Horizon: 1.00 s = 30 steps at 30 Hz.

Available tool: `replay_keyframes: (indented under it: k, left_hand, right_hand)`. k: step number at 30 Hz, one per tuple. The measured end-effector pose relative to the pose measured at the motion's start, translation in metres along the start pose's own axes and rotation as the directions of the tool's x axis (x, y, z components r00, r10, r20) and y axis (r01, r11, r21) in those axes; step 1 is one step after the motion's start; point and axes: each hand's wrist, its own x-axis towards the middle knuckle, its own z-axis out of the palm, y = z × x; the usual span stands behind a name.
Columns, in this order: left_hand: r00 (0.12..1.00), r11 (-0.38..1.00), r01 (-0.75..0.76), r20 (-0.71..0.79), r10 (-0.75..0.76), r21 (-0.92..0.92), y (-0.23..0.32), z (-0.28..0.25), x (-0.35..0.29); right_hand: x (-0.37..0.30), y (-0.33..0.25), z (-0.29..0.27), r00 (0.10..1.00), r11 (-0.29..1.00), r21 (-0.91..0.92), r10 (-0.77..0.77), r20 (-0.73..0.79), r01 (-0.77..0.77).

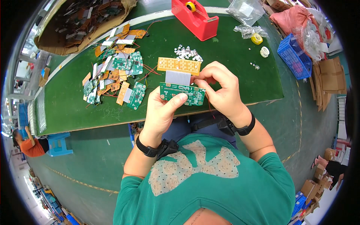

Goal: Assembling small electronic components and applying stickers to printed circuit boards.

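Note:
My left hand (164,108) is closed on a green circuit board (193,98), its thumb lying across the front. A grey ribbon cable (177,77) joins that board to an orange-tan board (179,65) above it. At the right end of the cable, the fingertips of my right hand (222,88) pinch together; what they hold, if anything, is too small to make out. Just beyond the tan board lies a pile of small silvery-white pieces (187,52). Left of my hands, a heap of similar green and orange boards (119,64) with red wires covers part of the green table (240,80).
A red tape dispenser (202,24) stands at the far edge. Yellow tape (257,38), a white roll (264,52) and clear plastic bags (245,11) lie far right. Beyond the table are a blue crate (294,56) and a carton of boards (48,37). Other people are in the background.

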Motion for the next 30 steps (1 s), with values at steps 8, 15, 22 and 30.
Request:
replay_keyframes:
  k: [8,15,22,30]
  left_hand:
    - [0.998,0.999,0.03,-0.056,-0.028,0.034,0.001,-0.002,-0.001]
    - [0.981,0.99,-0.008,-0.19,0.035,0.142,-0.001,0.012,0.002]
    - [0.978,0.979,-0.06,-0.183,0.096,0.194,-0.006,0.014,-0.001]
    - [0.981,0.975,-0.069,-0.162,0.104,0.21,-0.009,0.013,-0.004]
  right_hand:
    - [0.012,0.005,-0.01,0.991,0.996,-0.042,0.085,0.107,-0.081]
    - [0.011,-0.009,-0.007,0.973,0.996,-0.084,0.039,0.226,-0.02]
    - [0.011,-0.009,-0.005,0.975,0.961,-0.245,-0.08,0.209,0.132]
    - [0.016,-0.014,-0.014,0.945,0.983,-0.156,0.141,0.296,-0.098]
